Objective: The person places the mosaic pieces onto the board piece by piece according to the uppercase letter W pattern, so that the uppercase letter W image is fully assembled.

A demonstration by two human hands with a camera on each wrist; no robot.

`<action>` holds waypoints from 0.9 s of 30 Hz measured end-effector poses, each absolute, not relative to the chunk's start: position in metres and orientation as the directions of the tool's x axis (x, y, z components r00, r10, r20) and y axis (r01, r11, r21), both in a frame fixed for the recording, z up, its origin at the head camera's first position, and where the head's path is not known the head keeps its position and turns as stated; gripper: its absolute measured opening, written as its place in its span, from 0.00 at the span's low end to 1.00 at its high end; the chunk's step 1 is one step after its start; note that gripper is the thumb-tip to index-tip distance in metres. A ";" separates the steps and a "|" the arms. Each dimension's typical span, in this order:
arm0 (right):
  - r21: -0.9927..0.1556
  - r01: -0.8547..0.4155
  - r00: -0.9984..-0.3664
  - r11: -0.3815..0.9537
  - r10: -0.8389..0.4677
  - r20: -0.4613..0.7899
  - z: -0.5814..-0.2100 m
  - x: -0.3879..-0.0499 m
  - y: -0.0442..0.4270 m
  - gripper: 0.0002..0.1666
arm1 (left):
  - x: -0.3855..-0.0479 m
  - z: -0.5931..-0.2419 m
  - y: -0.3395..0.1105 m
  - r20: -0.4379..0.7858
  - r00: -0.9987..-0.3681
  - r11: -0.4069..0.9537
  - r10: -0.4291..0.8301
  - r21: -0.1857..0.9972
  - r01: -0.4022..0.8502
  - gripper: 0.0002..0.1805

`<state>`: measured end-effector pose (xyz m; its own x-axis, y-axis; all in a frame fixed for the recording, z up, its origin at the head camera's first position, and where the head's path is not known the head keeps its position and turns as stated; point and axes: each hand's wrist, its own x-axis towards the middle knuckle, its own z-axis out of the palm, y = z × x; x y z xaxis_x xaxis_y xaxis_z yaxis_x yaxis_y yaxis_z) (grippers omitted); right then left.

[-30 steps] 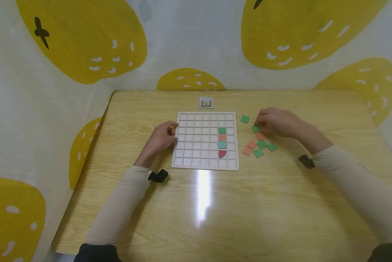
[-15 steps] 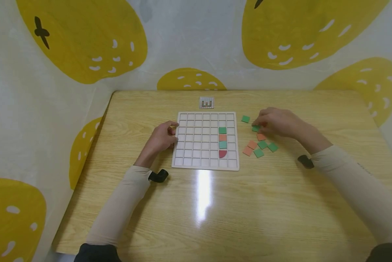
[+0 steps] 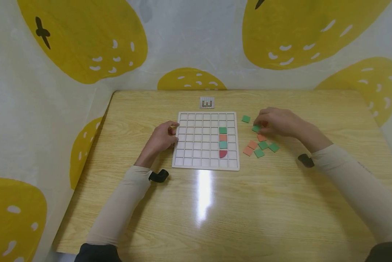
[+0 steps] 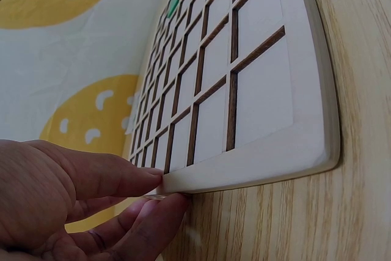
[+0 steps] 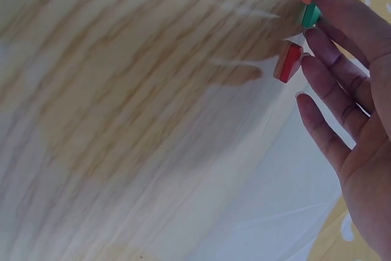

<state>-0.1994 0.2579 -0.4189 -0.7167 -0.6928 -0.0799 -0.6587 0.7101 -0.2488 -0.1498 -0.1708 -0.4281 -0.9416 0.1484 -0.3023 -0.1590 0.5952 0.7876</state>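
A pale backdrop (image 3: 196, 36) with large yellow printed shapes surrounds the wood-grain desk (image 3: 255, 207). At far left, the fingers of the left hand (image 3: 161, 137) close narrowly on the left edge of the board (image 3: 196, 145), which extends rightward from them: square, whitish, dark lines ruling seven by seven cells, smooth rim, rounded corners. Beyond the left fingers and to their right lies a small card (image 3: 207, 102) with a grid and a brownish E-like figure. Well right of those fingers, one board column carries a green square (image 3: 223, 130), an orange square (image 3: 223, 137), a teal square (image 3: 223, 145) and a red rounded piece (image 3: 223, 154). Just left of the right fingers sits a loose green square (image 3: 246, 119). The right hand (image 3: 279, 121) pinches a green tile (image 3: 255, 128) between fingertips; nearer than those fingers, orange and green tiles (image 3: 259, 153) cluster, flat and matte.
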 end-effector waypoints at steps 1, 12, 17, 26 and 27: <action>-0.254 -0.655 -0.718 0.711 -0.691 -0.083 -0.419 -0.200 0.258 0.13 | -0.150 -0.428 -0.171 -0.303 -0.942 0.594 0.148 0.788 -0.160 0.31; -0.285 -0.627 -0.739 0.725 -0.670 -0.077 -0.424 -0.202 0.261 0.13 | -0.150 -0.429 -0.171 -0.303 -0.942 0.597 0.144 0.785 -0.161 0.31; -0.292 -0.618 -0.744 0.730 -0.663 -0.082 -0.422 -0.201 0.261 0.13 | -0.151 -0.431 -0.170 -0.286 -0.947 0.609 0.148 0.781 -0.141 0.31; -0.280 -0.614 -0.746 0.738 -0.659 -0.101 -0.419 -0.197 0.256 0.15 | -0.150 -0.435 -0.169 -0.284 -0.948 0.604 0.142 0.784 -0.144 0.31; -0.285 -0.616 -0.743 0.734 -0.662 -0.098 -0.419 -0.196 0.255 0.15 | -0.149 -0.435 -0.169 -0.284 -0.948 0.603 0.142 0.785 -0.144 0.32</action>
